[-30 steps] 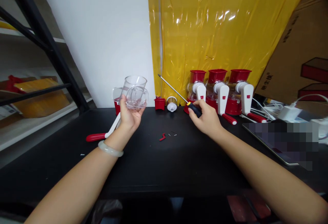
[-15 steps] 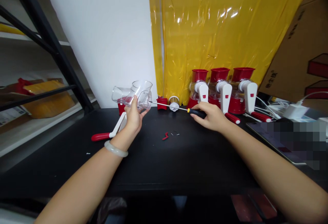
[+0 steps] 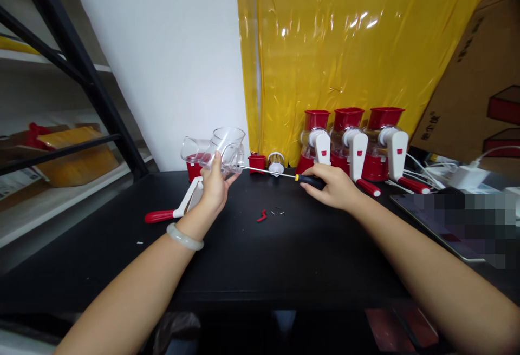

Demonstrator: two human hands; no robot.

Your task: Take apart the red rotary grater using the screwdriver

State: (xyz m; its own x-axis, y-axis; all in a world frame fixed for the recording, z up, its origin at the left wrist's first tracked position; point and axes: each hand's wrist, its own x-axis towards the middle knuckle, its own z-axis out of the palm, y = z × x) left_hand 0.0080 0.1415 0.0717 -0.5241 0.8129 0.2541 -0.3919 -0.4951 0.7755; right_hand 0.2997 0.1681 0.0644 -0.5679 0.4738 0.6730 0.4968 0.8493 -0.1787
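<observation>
My left hand [image 3: 214, 186] grips a clear plastic grater housing [image 3: 227, 141] from below, holding it above the table. In my right hand [image 3: 333, 186] is a screwdriver [image 3: 311, 181] with a black and yellow handle. Its long metal shaft reaches left to the housing's right side, where the tip meets the clear plastic. A small red plastic piece [image 3: 262, 216] lies on the table below, with several tiny pin-like bits [image 3: 277, 212] beside it. Behind my left wrist rests a white crank [image 3: 189, 197] with a red handle.
Several red and white rotary graters [image 3: 354, 138] stand at the back right. A grater drum [image 3: 276, 164] and a red part [image 3: 257, 163] sit near the yellow plastic sheet [image 3: 345, 46]. A tablet [image 3: 430, 225] and white cables lie to the right on the black table [image 3: 284, 263].
The clear housing and my left hand have shifted slightly to the right. The screwdriver's handle has moved a little left and down, its tip still at the housing.
</observation>
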